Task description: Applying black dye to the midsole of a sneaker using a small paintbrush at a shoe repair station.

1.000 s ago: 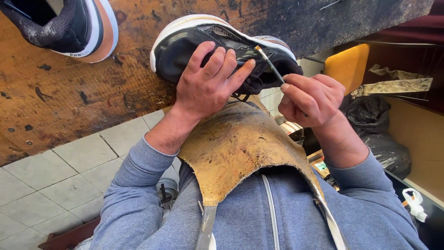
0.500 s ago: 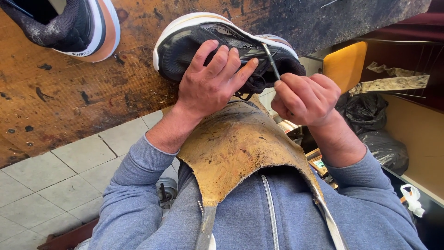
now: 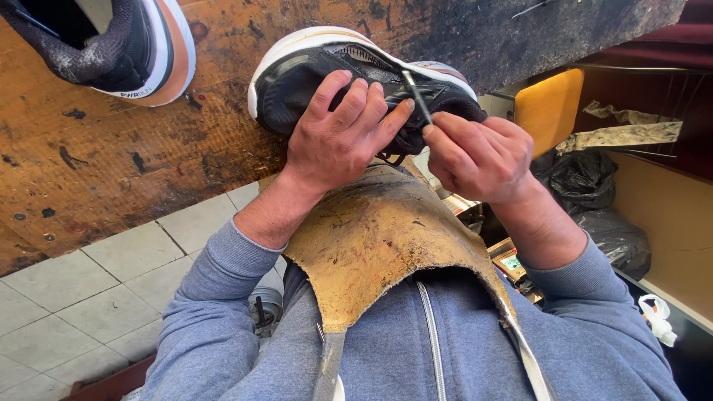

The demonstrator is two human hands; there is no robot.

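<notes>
Two black sneakers on the worn wooden bench: one with a white sole under the hands, one with an orange-and-white sole at the top left corner. Two hands, left hand and right hand, plus one thin metal tool. One leather apron, one yellow chair back, one black plastic bag.

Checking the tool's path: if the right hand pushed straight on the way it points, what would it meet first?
Probably the black shoe: the right hand aims its thin tool at the upper, beside the left hand's fingertips.
</notes>
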